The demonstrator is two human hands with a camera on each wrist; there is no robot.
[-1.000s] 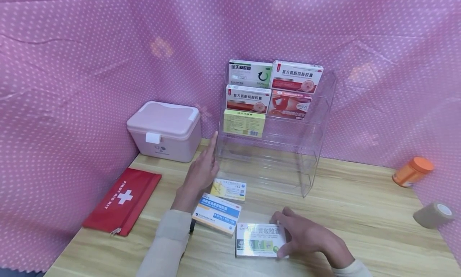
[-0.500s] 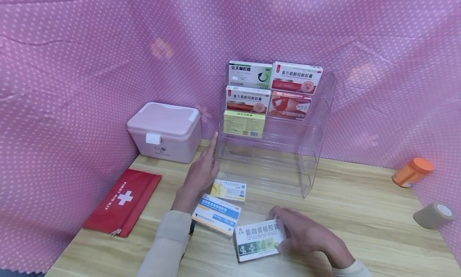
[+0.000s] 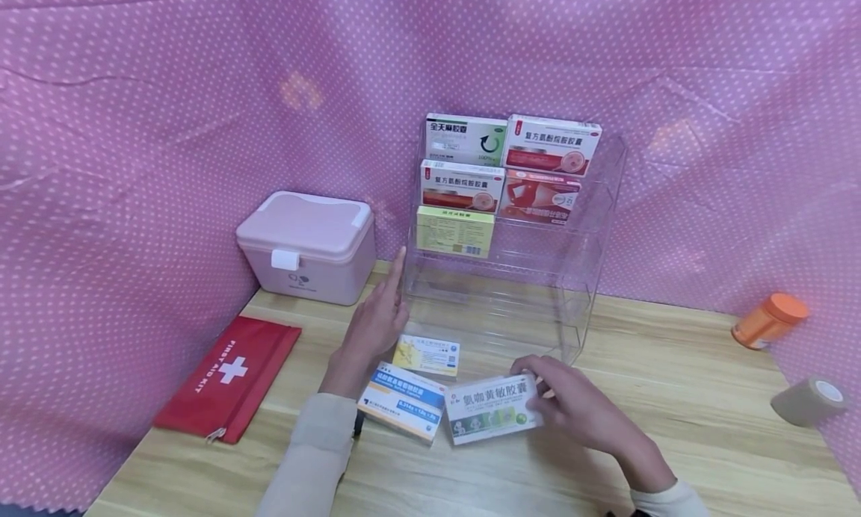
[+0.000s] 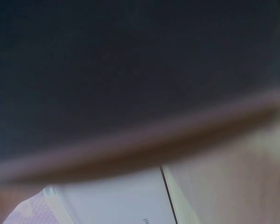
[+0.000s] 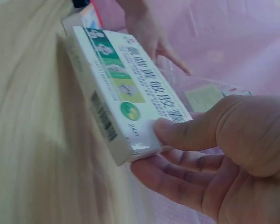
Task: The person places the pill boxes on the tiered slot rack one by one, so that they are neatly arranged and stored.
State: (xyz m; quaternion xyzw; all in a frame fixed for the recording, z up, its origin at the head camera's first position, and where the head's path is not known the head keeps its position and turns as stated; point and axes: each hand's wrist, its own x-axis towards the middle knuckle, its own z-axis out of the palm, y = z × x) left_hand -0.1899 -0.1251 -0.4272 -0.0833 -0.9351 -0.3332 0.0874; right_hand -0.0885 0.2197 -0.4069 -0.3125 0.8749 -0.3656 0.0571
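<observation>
My right hand [image 3: 585,409] pinches the right end of a white and green medicine box [image 3: 492,411], held tilted just over the table. In the right wrist view, the thumb [image 5: 186,133] lies on the box's printed face, with the other fingers behind it. My left hand [image 3: 377,315] has its index finger stretched up along the left side of a clear stepped display rack [image 3: 511,330]; whether it touches is hard to tell. Beside that hand lie a blue and white medicine box [image 3: 403,403] and a yellow and white medicine box [image 3: 427,355]. The left wrist view is mostly blocked by something dark.
Several medicine boxes stand on the rack's upper tiers, a yellow-green box [image 3: 454,231] lowest. At left are a lidded pink storage box [image 3: 306,248] and a red first aid pouch [image 3: 229,379]. An orange bottle [image 3: 770,321] and a tan roll [image 3: 809,402] lie at right.
My right hand has lifted the white and green medicine box off the table, tilting it and moving it toward the rack. The left hand has stayed in place.
</observation>
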